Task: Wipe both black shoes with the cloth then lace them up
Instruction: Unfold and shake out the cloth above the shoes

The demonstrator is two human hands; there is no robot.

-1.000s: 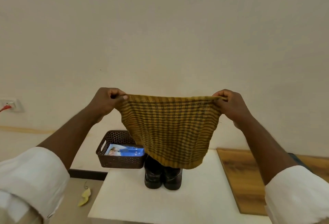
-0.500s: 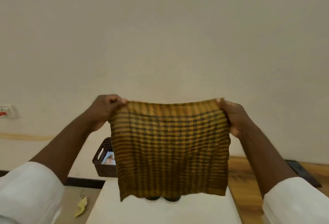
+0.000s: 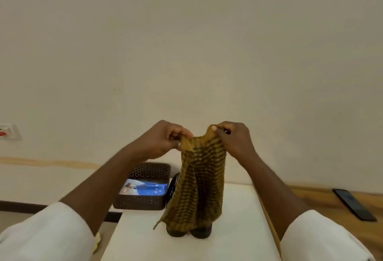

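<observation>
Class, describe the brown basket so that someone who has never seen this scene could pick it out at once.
Start at the white table below the plain wall. At its far left corner, left of the hanging cloth and the black shoes, sits the basket. It is the only dark brown, perforated container there, and a blue picture packet lies inside it.

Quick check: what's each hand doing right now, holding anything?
Left hand: pinches one top corner of the cloth.
Right hand: pinches the other top corner of it.
</observation>
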